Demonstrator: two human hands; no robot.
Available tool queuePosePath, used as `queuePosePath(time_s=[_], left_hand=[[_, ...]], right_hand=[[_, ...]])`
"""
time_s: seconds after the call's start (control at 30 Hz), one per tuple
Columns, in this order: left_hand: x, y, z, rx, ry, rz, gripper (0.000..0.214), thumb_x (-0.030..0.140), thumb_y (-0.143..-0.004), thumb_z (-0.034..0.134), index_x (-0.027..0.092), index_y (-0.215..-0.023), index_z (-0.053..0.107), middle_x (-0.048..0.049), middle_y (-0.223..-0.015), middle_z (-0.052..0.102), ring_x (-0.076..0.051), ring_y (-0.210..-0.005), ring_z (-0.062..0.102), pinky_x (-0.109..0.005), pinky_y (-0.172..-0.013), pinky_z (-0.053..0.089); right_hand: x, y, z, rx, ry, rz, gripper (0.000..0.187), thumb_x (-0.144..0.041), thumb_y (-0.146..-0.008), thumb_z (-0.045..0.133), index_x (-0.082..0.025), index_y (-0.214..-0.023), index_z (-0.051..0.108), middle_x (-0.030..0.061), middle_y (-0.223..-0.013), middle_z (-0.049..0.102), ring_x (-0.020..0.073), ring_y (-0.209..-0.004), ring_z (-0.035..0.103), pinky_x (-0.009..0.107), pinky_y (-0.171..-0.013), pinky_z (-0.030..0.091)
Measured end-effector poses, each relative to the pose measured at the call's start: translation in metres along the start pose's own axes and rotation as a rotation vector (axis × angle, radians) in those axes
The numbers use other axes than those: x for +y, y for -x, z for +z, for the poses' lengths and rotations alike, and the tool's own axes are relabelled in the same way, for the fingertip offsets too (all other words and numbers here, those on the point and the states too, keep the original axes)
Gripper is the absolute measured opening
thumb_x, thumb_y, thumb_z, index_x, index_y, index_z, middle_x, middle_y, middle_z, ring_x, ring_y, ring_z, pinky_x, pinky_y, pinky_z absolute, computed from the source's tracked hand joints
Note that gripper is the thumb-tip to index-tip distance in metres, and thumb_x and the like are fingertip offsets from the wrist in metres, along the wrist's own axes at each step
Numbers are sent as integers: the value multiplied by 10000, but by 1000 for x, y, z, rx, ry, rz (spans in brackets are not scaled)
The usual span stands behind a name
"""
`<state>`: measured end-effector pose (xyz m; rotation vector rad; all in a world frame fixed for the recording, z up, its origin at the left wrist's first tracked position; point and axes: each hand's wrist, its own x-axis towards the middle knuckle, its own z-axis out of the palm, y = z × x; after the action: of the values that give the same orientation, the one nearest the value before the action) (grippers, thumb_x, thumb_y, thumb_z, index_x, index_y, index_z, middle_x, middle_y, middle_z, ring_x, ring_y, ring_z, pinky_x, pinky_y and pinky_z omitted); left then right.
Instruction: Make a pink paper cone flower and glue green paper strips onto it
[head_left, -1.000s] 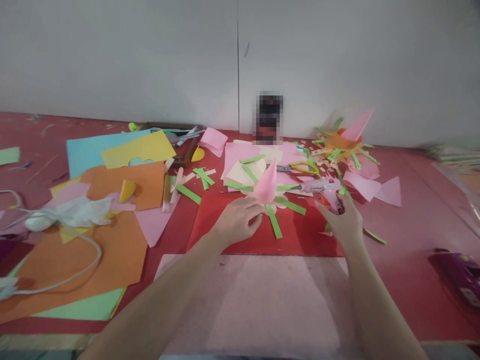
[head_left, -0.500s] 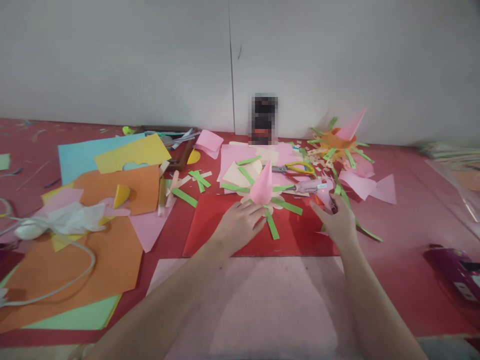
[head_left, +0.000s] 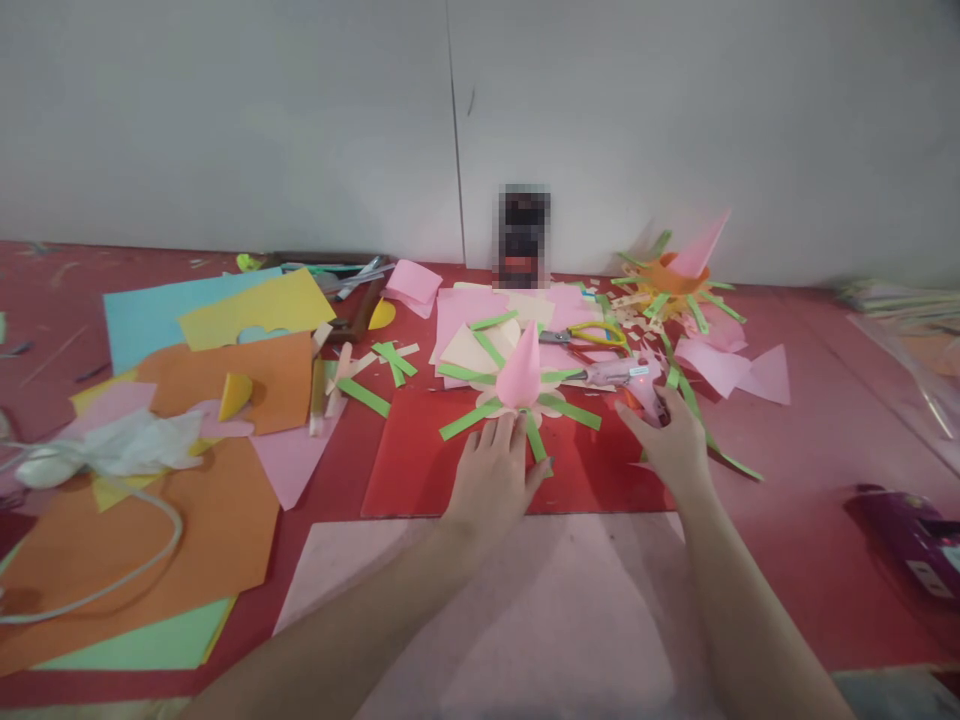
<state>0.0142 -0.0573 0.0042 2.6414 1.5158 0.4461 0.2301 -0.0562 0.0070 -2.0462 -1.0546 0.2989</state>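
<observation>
A paper flower with a pink cone (head_left: 520,370), a cream scalloped base and green strips (head_left: 577,413) radiating outward stands on a red board (head_left: 412,455). My left hand (head_left: 491,475) lies at its near side, fingers extended and thumb spread by a green strip; the fingertips reach the edge of the base. At the right, my right hand (head_left: 675,445) is at the handle of a pink glue gun (head_left: 622,374), thumb held apart from the fingers. A small light glows on the gun, whose nozzle points left towards the flower. Some of the right fingertips are hidden.
Yellow-handled pliers (head_left: 592,333) lie behind the flower. A second paper flower (head_left: 679,275) stands at the back right. Coloured paper sheets (head_left: 210,500) and a white cable (head_left: 176,530) cover the left. A purple device (head_left: 911,540) sits at the right edge.
My left hand has drawn back slightly towards me and turned, uncovering a green strip on the flower's left. My right hand stays by the glue gun. The view has shifted slightly.
</observation>
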Motion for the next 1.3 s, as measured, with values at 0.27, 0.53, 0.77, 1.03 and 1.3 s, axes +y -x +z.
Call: queuePosePath(time_s=[0.27,0.53,0.77,1.03,1.3], left_hand=[[0,-4,0,-14,-23,-26,479,411,-821,538,144,-1213,466,-114,-1125,519,-260,-1021,511,-389,-814,461],[-1,-4,-1,-9,-35,7,447,409,-826,534,173,-1203,495,-118,-1113,508,-260,-1002,511,-388,-788,468],[-1,-4,-1,-13,-27,-3,438,426,-834,514,167,-1187,508,-127,-1120,504,-270,-986,514,-406,-785,465],[1,-4,-3,-15,-75,-17,460,444,-829,516,146,-1179,520,-136,-1117,511,-273,-1001,509,-400,-804,459],[-2,-4,0,-1,-30,-27,474,439,-821,526,174,-1211,472,-127,-1113,508,-283,-1018,497,-416,-807,451]], right_hand=[[0,1,1,-24,-45,23,661,-554,-553,650,-141,-1065,586,64,-864,587,186,-758,530,317,-720,451],[6,0,4,-50,-50,4,684,-580,-575,635,-150,-1103,568,79,-916,595,190,-754,539,327,-697,461],[6,1,5,-56,-53,2,683,-568,-577,640,-149,-1112,568,101,-988,601,210,-832,555,340,-740,460],[5,2,5,-77,-58,-13,707,-566,-600,627,-139,-1160,554,103,-1014,598,209,-832,564,336,-728,472],[8,1,6,-80,-54,-29,689,-563,-600,627,-145,-1143,559,108,-1017,602,225,-862,561,355,-768,455]])
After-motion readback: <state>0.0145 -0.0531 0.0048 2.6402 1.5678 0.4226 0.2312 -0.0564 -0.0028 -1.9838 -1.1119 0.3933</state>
